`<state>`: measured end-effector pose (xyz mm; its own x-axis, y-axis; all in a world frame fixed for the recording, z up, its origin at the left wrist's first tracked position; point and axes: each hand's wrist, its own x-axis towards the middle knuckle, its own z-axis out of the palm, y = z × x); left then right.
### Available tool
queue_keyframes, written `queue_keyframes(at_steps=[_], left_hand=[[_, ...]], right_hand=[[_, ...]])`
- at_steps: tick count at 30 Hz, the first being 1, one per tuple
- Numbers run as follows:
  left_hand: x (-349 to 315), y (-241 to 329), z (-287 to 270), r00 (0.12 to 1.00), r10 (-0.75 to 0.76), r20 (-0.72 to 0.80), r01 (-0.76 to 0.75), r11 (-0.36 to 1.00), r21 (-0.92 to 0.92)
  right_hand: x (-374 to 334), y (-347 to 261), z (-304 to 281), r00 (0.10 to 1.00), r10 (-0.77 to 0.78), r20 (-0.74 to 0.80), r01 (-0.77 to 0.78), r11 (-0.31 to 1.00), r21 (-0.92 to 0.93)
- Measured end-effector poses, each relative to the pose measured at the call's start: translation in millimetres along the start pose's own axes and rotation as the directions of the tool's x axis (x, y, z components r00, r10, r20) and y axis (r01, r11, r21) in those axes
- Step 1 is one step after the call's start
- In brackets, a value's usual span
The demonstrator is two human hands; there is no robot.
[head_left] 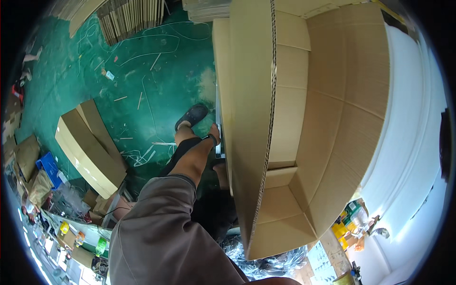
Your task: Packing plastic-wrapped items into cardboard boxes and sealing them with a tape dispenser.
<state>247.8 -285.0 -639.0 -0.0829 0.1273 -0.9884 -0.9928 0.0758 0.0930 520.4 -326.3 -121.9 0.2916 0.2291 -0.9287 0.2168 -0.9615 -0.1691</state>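
A large open cardboard box [346, 71] stands on its side at the right, its hollow inside facing me. My left arm, in a grey-brown sleeve, reaches down along the box's left side. My left hand [215, 133], with a dark band at the wrist, is at that side, next to a narrow pale metal strip [218, 146]. Its fingers are small and mostly hidden, so whether they grip the box or the strip cannot be told. Only a bit of bare skin of my right arm shows at the bottom edge; my right hand is out of sight.
A folded cardboard piece [90, 152] leans at the left, near a blue crate [50, 168]. Flattened cardboard stacks [130, 19] stand at the back. Loose straps and scraps lie on the green floor [137, 85]. Clear plastic wrap [270, 261] is below the box.
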Motion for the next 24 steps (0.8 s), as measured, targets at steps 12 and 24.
queue_keyframes(at_steps=[12, 24], left_hand=[[28.2, 18.8, -66.7, 0.925, 0.350, 0.147, -0.361, 0.692, 0.625], [-174.6, 82.6, -110.0, 0.780, 0.391, 0.488, -0.532, 0.005, 0.847]], right_hand=[[12.4, -57.2, 58.4, 0.997, -0.061, 0.045, 0.070, 0.966, -0.249], [-119.8, 84.0, -61.6, 0.980, -0.082, -0.180, 0.076, 0.996, -0.038]])
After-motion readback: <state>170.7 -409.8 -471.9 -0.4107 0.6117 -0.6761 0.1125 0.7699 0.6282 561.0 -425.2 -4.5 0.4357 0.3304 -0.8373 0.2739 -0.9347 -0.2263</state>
